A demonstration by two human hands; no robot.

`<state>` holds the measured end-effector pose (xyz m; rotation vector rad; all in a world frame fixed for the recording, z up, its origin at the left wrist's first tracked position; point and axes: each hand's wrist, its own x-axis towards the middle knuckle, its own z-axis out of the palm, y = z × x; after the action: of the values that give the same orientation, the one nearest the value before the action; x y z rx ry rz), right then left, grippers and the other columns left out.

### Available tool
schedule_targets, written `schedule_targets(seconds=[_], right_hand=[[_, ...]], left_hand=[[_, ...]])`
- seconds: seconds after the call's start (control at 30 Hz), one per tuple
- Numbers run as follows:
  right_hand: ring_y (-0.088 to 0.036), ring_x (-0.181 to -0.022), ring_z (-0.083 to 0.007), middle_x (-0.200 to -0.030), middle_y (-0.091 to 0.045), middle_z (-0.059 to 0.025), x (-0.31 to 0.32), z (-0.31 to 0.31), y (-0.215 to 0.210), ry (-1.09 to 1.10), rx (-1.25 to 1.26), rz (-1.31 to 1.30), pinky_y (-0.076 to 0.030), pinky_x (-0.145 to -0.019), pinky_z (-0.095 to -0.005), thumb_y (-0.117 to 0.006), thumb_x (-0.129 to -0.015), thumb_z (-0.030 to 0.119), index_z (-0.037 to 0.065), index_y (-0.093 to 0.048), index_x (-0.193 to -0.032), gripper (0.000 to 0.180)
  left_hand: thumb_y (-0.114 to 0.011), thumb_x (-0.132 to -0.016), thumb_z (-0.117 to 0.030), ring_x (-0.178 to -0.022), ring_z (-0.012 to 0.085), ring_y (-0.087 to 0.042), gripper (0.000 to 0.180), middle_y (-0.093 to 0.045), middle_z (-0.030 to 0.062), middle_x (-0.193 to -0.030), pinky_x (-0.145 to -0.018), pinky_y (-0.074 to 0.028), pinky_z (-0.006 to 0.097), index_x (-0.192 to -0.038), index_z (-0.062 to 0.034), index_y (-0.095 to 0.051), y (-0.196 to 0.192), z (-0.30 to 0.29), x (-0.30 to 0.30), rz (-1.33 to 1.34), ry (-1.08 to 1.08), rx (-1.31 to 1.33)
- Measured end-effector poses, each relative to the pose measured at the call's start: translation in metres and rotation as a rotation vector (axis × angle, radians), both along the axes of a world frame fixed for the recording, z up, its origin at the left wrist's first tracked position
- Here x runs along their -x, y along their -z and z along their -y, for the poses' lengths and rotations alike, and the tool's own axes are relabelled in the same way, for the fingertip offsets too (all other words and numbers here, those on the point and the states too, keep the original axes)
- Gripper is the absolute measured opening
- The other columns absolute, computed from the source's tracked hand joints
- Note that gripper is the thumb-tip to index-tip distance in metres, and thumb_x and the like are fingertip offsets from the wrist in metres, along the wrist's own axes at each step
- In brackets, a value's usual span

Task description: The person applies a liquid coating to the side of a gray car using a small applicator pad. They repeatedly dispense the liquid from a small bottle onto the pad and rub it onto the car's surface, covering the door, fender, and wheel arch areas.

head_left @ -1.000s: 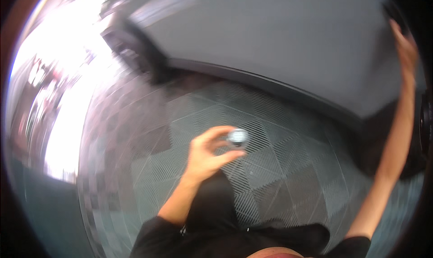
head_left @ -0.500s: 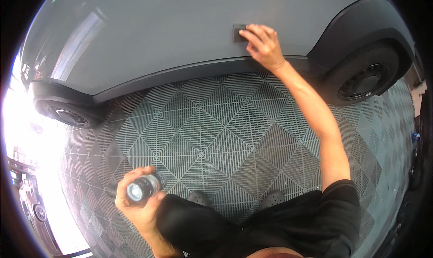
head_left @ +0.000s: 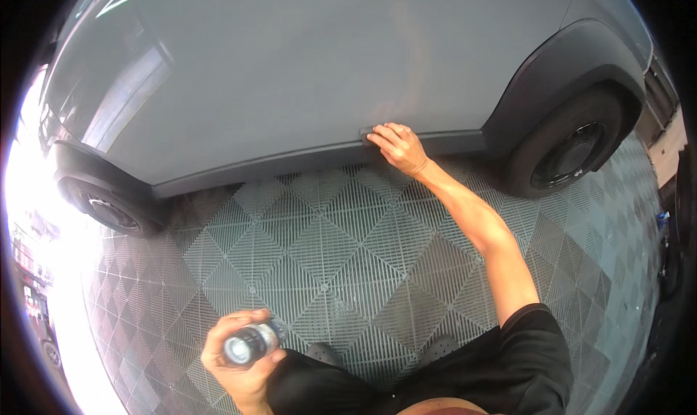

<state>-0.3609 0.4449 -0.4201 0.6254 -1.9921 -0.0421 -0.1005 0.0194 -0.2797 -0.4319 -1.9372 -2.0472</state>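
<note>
My right hand [head_left: 401, 149] pinches a small dark grey applicator block [head_left: 365, 135] and presses it to the lower edge of a grey car's side [head_left: 290, 74], just above the dark sill trim [head_left: 254, 167]. The fingers hide part of the block. Low on the left, my left hand [head_left: 236, 380] is wrapped round a small bottle [head_left: 255, 343] with a dark body and a pale round end facing up. That bottle is tilted, away from the car, beside my left leg.
A front-to-back stretch of the car shows two wheels, one at the right [head_left: 570, 150] and one at the left [head_left: 112, 208]. The floor [head_left: 348, 248] is grey ribbed tile in diamond patterns. Another car [head_left: 43, 328] is partly visible at the far left, in bright light.
My right hand has moved the block down the car's side to its lower edge. The car sits lower in view. My left hand still holds the bottle, now slightly lower and further right.
</note>
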Motion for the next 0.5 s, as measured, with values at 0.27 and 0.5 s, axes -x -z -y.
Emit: schedule_targets(seconds=[0.27, 0.5], right_hand=[[-0.057, -0.115, -0.0261, -0.124, -0.062, -0.0028, -0.003, 0.015, -0.142, -0.013, 0.040, -0.146, -0.049, -0.095, -0.0404, -0.074, -0.065, 0.001, 0.015, -0.069, -0.120, 0.058], [-0.055, -0.114, -0.0280, -0.121, -0.061, -0.0040, -0.007, 0.022, -0.291, -0.057, 0.068, -0.324, -0.048, -0.095, -0.0409, -0.068, -0.068, -0.003, 0.014, -0.070, -0.115, 0.051]], left_hand=[[-0.085, -0.065, 0.011, -0.110, 0.0262, -0.068, 0.054, -0.070, 0.0170, -0.111, -0.092, -0.059, 0.037, -0.114, 0.0014, -0.065, 0.011, -0.006, 0.025, 0.094, 0.134, -0.120], [-0.081, -0.072, 0.015, -0.111, 0.0265, -0.069, 0.052, -0.069, 0.0153, -0.111, -0.094, -0.060, 0.038, -0.119, 0.0037, -0.062, 0.035, -0.004, 0.055, 0.152, 0.159, -0.207]])
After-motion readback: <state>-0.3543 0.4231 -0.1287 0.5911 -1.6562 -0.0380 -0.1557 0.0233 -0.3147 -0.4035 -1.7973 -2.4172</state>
